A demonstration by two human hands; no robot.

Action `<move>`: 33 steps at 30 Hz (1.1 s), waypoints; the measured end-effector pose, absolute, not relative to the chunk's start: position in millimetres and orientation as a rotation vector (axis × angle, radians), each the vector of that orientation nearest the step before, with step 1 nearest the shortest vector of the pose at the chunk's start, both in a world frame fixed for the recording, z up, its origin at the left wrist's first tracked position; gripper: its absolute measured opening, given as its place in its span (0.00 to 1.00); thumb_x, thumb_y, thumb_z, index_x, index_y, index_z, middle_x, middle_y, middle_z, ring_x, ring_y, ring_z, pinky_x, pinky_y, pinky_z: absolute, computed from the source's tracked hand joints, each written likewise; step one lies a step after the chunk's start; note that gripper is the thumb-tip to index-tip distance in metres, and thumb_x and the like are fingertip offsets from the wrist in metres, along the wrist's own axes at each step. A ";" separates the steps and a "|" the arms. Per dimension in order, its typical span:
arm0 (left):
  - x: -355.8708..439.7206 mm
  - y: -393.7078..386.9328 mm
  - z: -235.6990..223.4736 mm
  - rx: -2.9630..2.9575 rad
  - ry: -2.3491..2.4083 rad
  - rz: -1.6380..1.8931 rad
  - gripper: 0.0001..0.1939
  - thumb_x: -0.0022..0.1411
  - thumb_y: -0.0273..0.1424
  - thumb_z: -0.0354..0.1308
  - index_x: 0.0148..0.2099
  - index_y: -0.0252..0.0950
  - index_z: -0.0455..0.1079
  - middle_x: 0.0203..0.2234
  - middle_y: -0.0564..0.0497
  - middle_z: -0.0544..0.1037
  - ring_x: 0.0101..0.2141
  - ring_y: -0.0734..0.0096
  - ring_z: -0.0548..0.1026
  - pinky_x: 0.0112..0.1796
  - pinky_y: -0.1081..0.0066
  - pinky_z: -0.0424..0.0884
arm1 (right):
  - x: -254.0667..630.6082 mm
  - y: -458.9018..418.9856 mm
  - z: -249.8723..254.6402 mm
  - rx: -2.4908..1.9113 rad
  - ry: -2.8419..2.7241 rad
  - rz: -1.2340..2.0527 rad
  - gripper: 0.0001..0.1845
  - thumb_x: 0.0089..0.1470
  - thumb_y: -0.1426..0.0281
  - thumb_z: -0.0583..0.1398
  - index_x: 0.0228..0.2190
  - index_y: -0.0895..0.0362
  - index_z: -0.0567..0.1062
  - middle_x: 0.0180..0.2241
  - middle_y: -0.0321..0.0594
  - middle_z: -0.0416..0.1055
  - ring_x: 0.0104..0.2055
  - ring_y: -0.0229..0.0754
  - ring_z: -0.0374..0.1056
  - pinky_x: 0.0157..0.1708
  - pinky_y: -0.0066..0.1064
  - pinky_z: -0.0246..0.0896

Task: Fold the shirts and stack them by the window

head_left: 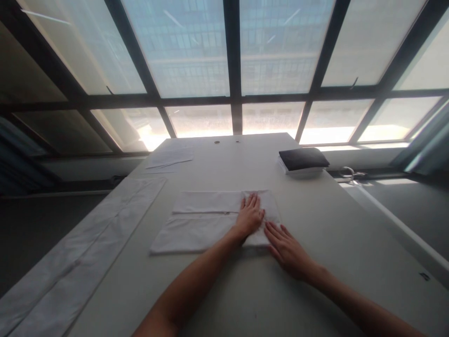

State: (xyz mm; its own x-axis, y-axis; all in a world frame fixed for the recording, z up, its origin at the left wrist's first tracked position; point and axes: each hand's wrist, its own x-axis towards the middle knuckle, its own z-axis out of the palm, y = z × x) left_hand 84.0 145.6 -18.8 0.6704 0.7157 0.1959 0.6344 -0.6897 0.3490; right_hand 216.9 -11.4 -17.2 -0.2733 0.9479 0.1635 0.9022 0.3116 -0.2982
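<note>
A folded white cloth piece (199,234) lies flat on the white table (224,168), with a seam or zip line running across its middle. My left hand (249,217) rests on the cloth's right part, fingers stretched out and pointing away from me. Beside it, my right hand (286,245) lies at the cloth's right edge, its fingers extended and the tips touching the fabric. Neither hand grips anything. The left hand and forearm hide part of the cloth.
Along the table's left side stretches a long white cloth strip (87,252). Sheets of paper (171,157) lie at the far left. A stack with a black top (303,160) sits at the far right edge. Large windows (196,51) stand behind the table. A metal pole (396,220) runs along the right.
</note>
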 end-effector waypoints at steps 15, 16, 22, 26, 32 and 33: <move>75.0 157.6 -29.6 2.621 1.212 0.490 0.29 0.71 0.32 0.42 0.71 0.32 0.54 0.69 0.39 0.56 0.69 0.57 0.50 0.65 0.49 0.46 | 239.4 148.2 -33.2 -2.073 -1.994 0.164 0.31 0.68 0.62 0.43 0.67 0.63 0.57 0.70 0.51 0.49 0.72 0.50 0.41 0.67 0.54 0.35; 75.2 159.2 -28.8 2.600 1.242 0.500 0.29 0.71 0.33 0.43 0.71 0.33 0.55 0.69 0.39 0.56 0.69 0.57 0.50 0.65 0.50 0.46 | 243.9 151.0 -33.6 -2.102 -1.968 0.148 0.32 0.68 0.63 0.43 0.67 0.64 0.56 0.69 0.52 0.49 0.72 0.50 0.42 0.67 0.55 0.35; 72.7 168.9 -26.4 2.549 1.308 0.512 0.29 0.71 0.33 0.42 0.71 0.32 0.55 0.69 0.39 0.56 0.69 0.55 0.51 0.65 0.49 0.47 | 245.5 151.9 -21.9 -2.174 -1.840 0.011 0.31 0.66 0.65 0.45 0.65 0.68 0.59 0.68 0.59 0.50 0.71 0.54 0.42 0.67 0.54 0.35; 63.6 177.3 -28.5 2.617 1.192 0.478 0.28 0.72 0.32 0.41 0.70 0.33 0.56 0.69 0.41 0.56 0.68 0.56 0.52 0.65 0.52 0.49 | 208.5 118.2 -19.7 -1.948 -2.019 -0.031 0.30 0.67 0.65 0.44 0.64 0.65 0.61 0.69 0.55 0.49 0.72 0.51 0.38 0.68 0.51 0.32; 60.1 185.2 -30.1 2.609 1.192 0.520 0.27 0.72 0.32 0.40 0.70 0.33 0.57 0.68 0.41 0.57 0.68 0.54 0.52 0.65 0.52 0.49 | 154.8 47.8 -29.3 -1.852 -2.056 0.102 0.39 0.65 0.58 0.49 0.69 0.66 0.49 0.70 0.56 0.43 0.73 0.55 0.34 0.68 0.54 0.33; 61.3 185.3 -29.5 2.602 1.214 0.521 0.27 0.72 0.32 0.40 0.70 0.32 0.58 0.68 0.40 0.57 0.68 0.53 0.52 0.65 0.52 0.49 | 150.2 37.9 -30.6 -1.835 -2.077 0.117 0.40 0.65 0.57 0.50 0.69 0.66 0.48 0.70 0.57 0.42 0.73 0.55 0.33 0.68 0.55 0.32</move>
State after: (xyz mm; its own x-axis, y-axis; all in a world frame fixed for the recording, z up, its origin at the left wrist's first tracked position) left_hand 61.3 185.3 -29.5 0.5952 0.7722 0.2225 0.6930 -0.6334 0.3443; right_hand 150.2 37.9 -30.6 -0.0873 0.9727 0.2151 0.9423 0.1507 -0.2990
